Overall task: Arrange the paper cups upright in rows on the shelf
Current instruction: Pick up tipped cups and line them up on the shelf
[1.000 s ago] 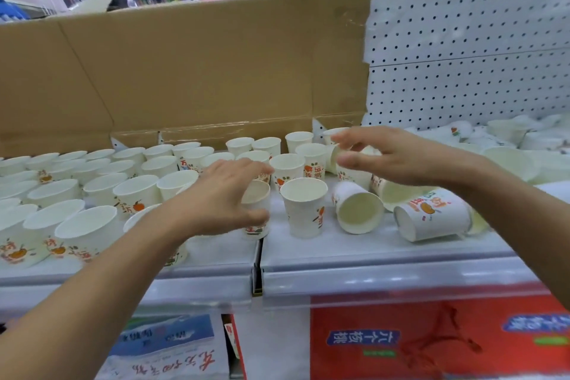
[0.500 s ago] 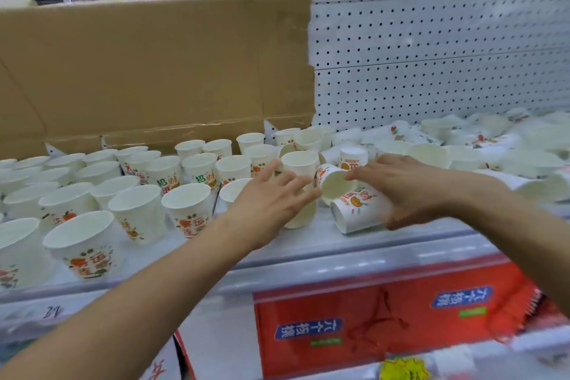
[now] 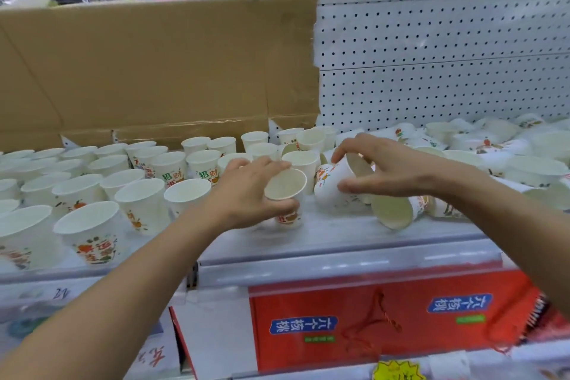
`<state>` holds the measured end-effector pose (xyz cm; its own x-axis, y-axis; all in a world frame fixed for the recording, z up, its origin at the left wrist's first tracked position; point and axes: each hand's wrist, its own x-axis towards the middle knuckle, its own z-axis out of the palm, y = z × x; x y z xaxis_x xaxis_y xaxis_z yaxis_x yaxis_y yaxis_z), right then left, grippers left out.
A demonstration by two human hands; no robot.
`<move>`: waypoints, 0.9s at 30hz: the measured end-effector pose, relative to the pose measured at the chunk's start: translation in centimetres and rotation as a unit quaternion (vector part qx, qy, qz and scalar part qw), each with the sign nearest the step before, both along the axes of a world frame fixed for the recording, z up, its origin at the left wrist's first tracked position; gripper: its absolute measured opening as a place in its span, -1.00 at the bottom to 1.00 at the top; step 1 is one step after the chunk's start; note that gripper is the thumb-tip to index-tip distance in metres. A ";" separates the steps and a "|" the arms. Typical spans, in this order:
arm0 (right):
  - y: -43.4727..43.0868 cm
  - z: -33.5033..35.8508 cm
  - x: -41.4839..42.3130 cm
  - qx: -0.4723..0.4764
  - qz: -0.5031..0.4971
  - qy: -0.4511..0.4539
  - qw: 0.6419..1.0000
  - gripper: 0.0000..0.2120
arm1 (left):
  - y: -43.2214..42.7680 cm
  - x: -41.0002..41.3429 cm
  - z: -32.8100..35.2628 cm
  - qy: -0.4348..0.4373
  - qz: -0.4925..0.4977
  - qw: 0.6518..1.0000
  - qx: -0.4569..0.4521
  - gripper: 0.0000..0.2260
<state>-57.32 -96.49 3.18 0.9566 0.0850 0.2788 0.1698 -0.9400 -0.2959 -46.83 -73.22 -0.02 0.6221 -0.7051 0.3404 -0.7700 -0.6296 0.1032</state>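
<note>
White paper cups with orange fruit prints cover the grey shelf (image 3: 339,237). On the left they stand upright in rows (image 3: 138,182). On the right a loose pile (image 3: 493,151) lies tipped over. My left hand (image 3: 246,194) grips a nearly upright cup (image 3: 285,191) near the shelf's front, fingers round its rim and side. My right hand (image 3: 385,166) holds a tilted cup (image 3: 334,185) between thumb and fingers, its mouth turned toward my palm. Another cup (image 3: 398,210) lies on its side just below that hand, mouth facing me.
A tall cardboard sheet (image 3: 154,71) stands behind the upright rows. White pegboard (image 3: 431,71) backs the right half. Red boxes (image 3: 370,318) fill the shelf below. The shelf's front lip (image 3: 339,262) runs across in front of the cups.
My left hand has closed round a cup and tipped it nearly upright. My right hand has lifted a lying cup off the shelf and tilted it. The camera view has shifted slightly.
</note>
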 end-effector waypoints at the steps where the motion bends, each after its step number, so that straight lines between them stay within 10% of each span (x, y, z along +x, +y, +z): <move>1: 0.2 0.3 0.4 -0.009 0.001 0.018 1.000 -0.61 | 0.2 0.4 0.1 0.017 0.002 1.000 0.020 -0.32; 7: 2.1 1.3 2.3 -0.090 0.010 0.129 0.987 -0.30 | 1.0 1.5 1.4 0.100 -0.028 0.992 0.070 -0.34; 22: 2.7 0.3 2.0 -0.041 0.056 0.117 0.991 -0.30 | 4.1 0.7 2.8 0.093 -0.119 0.980 0.128 -0.27; 27: 1.6 2.5 5.6 0.007 0.006 0.037 0.999 -0.60 | 3.2 4.9 5.9 0.137 -0.084 0.987 0.021 -0.42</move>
